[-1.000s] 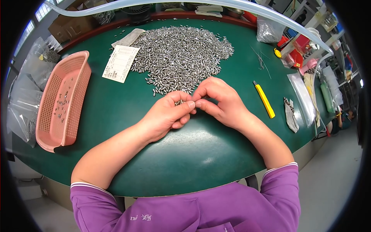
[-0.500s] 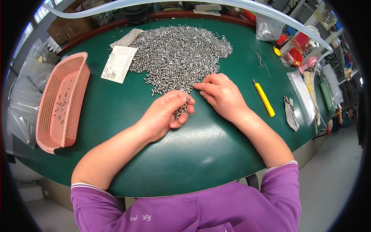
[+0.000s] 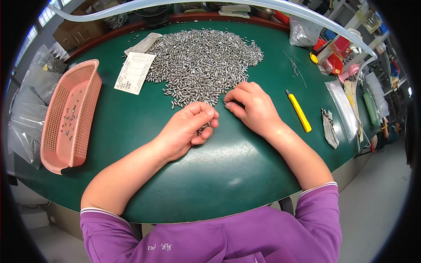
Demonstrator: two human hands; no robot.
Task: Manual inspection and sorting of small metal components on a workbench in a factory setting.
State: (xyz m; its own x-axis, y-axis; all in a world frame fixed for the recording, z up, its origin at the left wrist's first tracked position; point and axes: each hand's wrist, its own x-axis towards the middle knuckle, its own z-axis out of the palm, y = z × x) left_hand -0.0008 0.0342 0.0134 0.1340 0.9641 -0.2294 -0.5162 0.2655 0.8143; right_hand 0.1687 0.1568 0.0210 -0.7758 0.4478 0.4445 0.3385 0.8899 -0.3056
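A broad heap of small shiny metal pins [image 3: 199, 61], short and rounded, lies on the green tabletop [image 3: 197, 188]. Just in front of the heap my left hand [image 3: 188, 129] is curled around several of these metal pieces, which show between thumb and fingers. My right hand [image 3: 252, 107] hovers at the heap's near right edge, thumb and forefinger drawn together. A small dark tip shows at those fingertips, too small to name, and the other fingers are bent under the palm.
A pink plastic basket [image 3: 72, 118] with a few metal pieces stands at left beside clear bags [image 3: 28, 125]. A printed card [image 3: 134, 73] touches the heap. To the right lie a yellow utility knife [image 3: 299, 111], thin wires [image 3: 296, 68] and a grey cloth piece [image 3: 329, 128]. A clear tube arches overhead.
My right hand has drawn slightly right, away from the heap's edge. The fingers of my left hand have closed further over the metal pieces, so fewer of them show.
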